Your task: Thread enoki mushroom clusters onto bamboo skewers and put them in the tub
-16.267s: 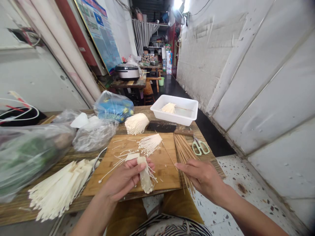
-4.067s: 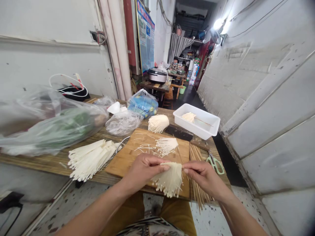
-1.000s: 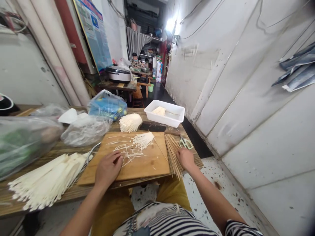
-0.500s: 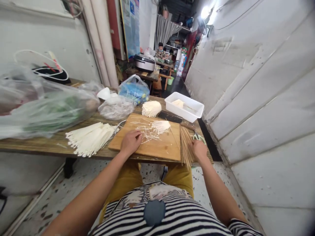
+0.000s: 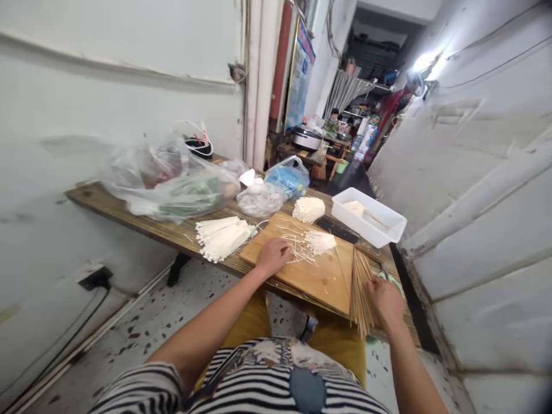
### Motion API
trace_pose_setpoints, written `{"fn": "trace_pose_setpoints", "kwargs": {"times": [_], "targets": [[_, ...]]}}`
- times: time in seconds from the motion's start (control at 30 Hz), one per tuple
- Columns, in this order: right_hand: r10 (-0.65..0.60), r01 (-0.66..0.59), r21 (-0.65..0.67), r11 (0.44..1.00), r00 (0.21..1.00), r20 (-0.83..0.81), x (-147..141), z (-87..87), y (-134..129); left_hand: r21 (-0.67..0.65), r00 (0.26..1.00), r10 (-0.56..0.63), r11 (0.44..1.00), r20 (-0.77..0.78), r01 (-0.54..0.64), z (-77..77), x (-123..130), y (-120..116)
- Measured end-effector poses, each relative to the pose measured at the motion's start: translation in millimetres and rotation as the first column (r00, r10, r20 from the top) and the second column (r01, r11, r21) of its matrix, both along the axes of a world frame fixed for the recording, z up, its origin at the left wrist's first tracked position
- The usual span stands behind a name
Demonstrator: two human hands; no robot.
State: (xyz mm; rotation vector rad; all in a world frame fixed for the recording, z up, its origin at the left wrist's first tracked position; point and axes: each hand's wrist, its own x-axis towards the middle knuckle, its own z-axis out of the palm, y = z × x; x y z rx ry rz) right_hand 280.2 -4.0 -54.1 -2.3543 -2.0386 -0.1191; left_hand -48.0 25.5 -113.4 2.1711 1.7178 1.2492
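My left hand (image 5: 273,257) rests at the left edge of the wooden board (image 5: 321,284), fingers curled together; whatever they hold is too small to make out. Beside it, loose enoki strands (image 5: 302,249) and a fanned enoki bunch (image 5: 319,242) lie on the board, with one thin stick near the bunch. My right hand (image 5: 387,299) is at the right side of a pile of bamboo skewers (image 5: 361,287), fingers pinched at the pile; what is between them is hidden. Green-handled scissors (image 5: 393,283) lie just behind that hand.
A large enoki fan (image 5: 224,237) lies left of the board. Behind it are plastic bags (image 5: 181,187), a blue bag (image 5: 288,178) and an enoki bundle (image 5: 309,209). A white tray (image 5: 368,218) holds enoki. People sit far back, near a rice cooker (image 5: 307,138).
The camera view has turned left, so everything appears farther right. Both hands stay at about the same places, by the board and by the skewers.
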Motion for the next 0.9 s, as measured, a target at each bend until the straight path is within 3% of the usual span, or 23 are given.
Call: {"fn": "trace_pose_setpoints", "kwargs": {"times": [0.13,0.23,0.33,0.43,0.53,0.7,0.9], "targets": [[0.121,-0.113,0.127,0.985,0.991,-0.060,-11.9,-2.4,-8.2,0.048,0.999,0.030,0.998,-0.026,-0.029,5.2,4.3,-6.3],[0.228,-0.210,0.174,0.962,0.969,-0.095,-21.3,-8.7,-20.9,0.090,0.997,0.076,0.993,-0.028,-0.073,14.1,-6.1,-18.4],[0.304,-0.272,0.220,0.937,0.944,-0.126,-23.7,-16.4,-31.6,0.107,0.976,0.216,0.971,-0.009,-0.214,21.4,-40.3,-31.7],[0.377,-0.314,0.330,0.890,0.915,-0.144,-19.6,-22.5,-34.5,0.077,0.910,0.415,0.907,0.014,-0.415,24.5,-88.9,-41.9],[0.426,-0.334,0.421,0.844,0.893,-0.146,-16.1,-25.4,-29.2,0.005,0.860,0.510,0.860,-0.012,-0.510,27.6,-132.4,-45.8],[0.472,-0.386,0.376,0.843,0.865,-0.171,-26.4,-22.9,-12.5,-0.191,0.892,0.436,0.871,-0.121,-0.452,41.1,-177.4,-29.7],[0.479,-0.448,0.217,0.868,0.869,-0.122,-55.2,-10.3,0.9,-0.432,0.944,0.254,0.842,-0.213,-0.324,54.6,-199.0,7.3]]}}
